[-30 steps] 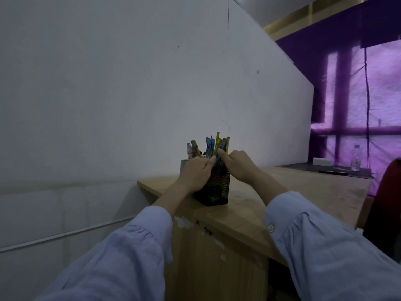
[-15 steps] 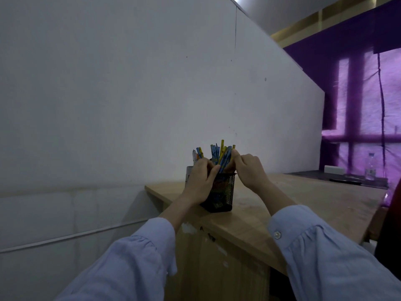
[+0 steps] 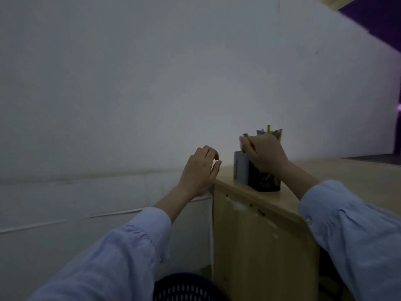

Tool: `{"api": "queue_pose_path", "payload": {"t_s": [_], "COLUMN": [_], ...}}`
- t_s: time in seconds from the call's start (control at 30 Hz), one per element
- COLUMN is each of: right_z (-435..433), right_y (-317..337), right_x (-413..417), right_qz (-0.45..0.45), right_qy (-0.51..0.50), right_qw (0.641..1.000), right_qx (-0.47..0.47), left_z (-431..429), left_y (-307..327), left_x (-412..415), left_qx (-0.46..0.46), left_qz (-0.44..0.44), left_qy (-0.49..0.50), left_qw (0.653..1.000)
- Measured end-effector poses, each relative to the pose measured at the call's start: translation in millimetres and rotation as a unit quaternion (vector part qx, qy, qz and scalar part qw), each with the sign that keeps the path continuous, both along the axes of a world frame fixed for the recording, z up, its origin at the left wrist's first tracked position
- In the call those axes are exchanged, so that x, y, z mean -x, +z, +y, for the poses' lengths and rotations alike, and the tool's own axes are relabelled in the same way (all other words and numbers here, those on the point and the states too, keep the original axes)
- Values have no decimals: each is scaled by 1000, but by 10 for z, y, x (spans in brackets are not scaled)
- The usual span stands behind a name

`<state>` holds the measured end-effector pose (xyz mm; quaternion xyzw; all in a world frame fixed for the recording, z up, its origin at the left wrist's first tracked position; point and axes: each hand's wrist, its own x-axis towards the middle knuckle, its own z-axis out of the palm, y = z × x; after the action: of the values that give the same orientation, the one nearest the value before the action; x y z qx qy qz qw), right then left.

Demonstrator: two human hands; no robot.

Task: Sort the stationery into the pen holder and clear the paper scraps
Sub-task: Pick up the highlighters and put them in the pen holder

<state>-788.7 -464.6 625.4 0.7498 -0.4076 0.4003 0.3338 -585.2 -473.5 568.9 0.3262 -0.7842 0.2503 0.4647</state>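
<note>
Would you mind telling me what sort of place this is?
Probably a plain office or study corner: a wooden desk stands by a white wall, a black pen holder full of pens sits near its corner, and what looks like a perforated bin is on the floor beside it.

Pale blue sleeves (image 3: 112, 257), buttoned cuffs (image 3: 314, 205).

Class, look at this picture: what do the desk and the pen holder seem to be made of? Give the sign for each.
Desk: light wood-look board, matt, probably laminated chipboard; pale chips mar its side panel. Pen holder: dark, colours showing through its wall suggest mesh, probably metal; blur leaves it open.
</note>
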Motion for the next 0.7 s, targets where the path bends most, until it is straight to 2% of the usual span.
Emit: {"api": "queue_pose_path", "payload": {"t_s": [0.1,0.27,0.5,0.7], "right_z": [55,123,518,1021], "right_y": [-142,-618,-1202,-1640], "right_x": [-314,-965,-2047,-2917], "right_qz": [51,22,39,49], "right_qy": [-1,-5,114,203], "right_qw": [999,998,978,945], "right_qx": [-17,-59,-172,-252], "left_z": [200,618,1525,2343], "left_y": [-77,-221,-603,-1084], "left_x": [-484,-1287,-2272,-3051], "left_qx": [-5,-26,-68,-151], "left_qz": [-7,-5,2,18], "left_qy": [46,127,235,320], "left_qw": [999,992,969,935]}}
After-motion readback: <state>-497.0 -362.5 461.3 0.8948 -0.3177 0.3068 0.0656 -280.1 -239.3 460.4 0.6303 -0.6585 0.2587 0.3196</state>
